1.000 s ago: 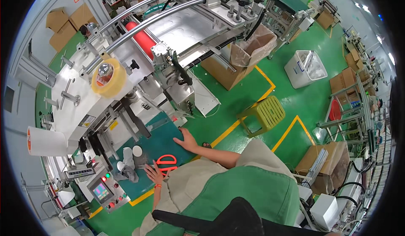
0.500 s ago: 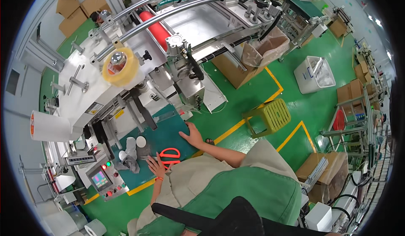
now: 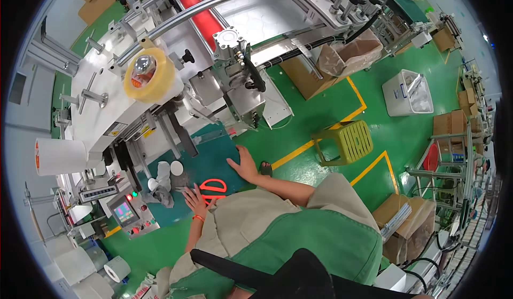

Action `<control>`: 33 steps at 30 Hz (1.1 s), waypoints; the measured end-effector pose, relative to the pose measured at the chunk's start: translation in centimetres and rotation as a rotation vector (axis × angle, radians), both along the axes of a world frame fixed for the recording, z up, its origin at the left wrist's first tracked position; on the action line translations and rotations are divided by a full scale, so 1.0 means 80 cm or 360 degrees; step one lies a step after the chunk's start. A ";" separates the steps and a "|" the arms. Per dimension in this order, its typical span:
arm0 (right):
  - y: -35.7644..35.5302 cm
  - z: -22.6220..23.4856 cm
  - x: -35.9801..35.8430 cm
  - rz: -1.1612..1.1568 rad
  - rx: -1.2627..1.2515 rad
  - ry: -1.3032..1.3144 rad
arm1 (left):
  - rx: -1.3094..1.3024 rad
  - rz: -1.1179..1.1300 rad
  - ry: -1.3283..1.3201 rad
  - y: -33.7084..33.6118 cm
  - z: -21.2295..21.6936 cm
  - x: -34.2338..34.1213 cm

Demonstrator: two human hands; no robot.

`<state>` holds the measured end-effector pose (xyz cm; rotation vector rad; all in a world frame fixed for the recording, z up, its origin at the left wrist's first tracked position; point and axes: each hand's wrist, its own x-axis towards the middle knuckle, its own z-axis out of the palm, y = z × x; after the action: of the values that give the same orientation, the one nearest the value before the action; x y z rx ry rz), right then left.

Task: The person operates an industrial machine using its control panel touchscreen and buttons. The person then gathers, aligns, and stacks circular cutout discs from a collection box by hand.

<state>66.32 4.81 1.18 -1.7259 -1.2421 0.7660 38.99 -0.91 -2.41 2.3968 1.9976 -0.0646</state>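
Two bare hands at a flat, dark-teal worktop (image 3: 176, 211). The left hand (image 3: 196, 201) lies palm down with its fingers slightly spread; whether they touch metal blades beneath cannot be told. Scissors with orange looped handles (image 3: 212, 190) lie just right of this hand, between it and the right hand (image 3: 245, 165), which rests at the worktop's edge, thumb stretched away from the fingers. Left of the left hand sits a crumpled grey-and-white soft bundle (image 3: 163, 195); beyond its fingertips, a flat white round disc (image 3: 177, 168).
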 end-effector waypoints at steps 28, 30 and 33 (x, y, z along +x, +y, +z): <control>0.003 -0.019 0.010 0.0193 -0.0122 0.0201 | -0.0442 0.0179 -0.0514 0.000 0.063 0.029; 0.003 -0.018 0.010 0.0203 -0.0127 0.0218 | -0.0447 0.0200 -0.0510 -0.002 0.063 0.028; 0.003 -0.022 0.007 0.0223 -0.0130 0.0217 | -0.0468 0.0227 -0.0494 -0.001 0.062 0.027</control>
<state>66.91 5.07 -0.55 -1.6340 -1.2625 1.0130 41.13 -1.02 2.52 1.9479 1.8610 0.0151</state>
